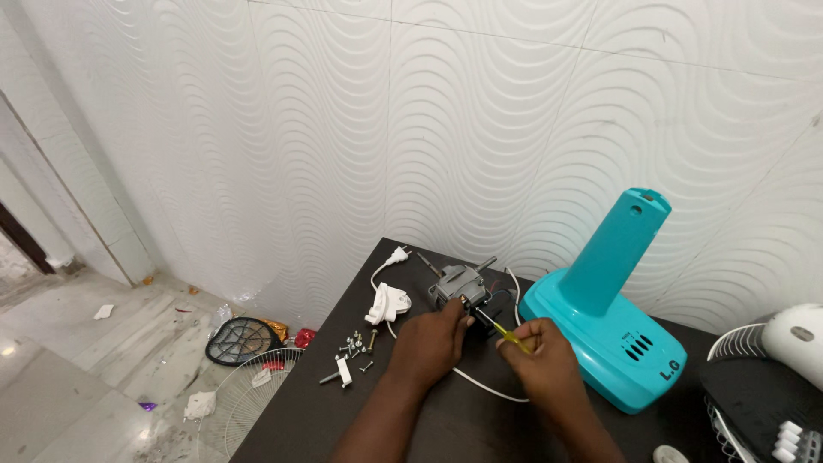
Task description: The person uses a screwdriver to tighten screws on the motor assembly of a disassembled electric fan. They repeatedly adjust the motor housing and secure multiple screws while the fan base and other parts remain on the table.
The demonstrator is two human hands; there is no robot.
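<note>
Two bare forearms reach from the near edge over a dark table (446, 429). At their far end the left hand (431, 341) is clenched on a small grey fan motor (459, 287), steadying it just left of a turquoise fan base (617, 343) with its upright column. The right hand (540, 360) grasps a yellow-handled screwdriver (506, 333), whose dark shaft points up and left, the tip meeting the motor's near side beside the left thumb.

A white cord (489, 387) runs from the motor under both hands, and its plug (396, 255) lies near the table's far left corner. A white plastic part (387, 303) sits just left of the motor, with loose screws (356, 347) scattered nearer and further left.

Judging by the scatter of hardware, a screw on the motor is being worked; the next move calls for a firm hold on the housing and the tip seated squarely in the screw head.

A white fan housing (793, 339) rests at far right; a wire fan guard (249, 394) lies on the floor at left.
</note>
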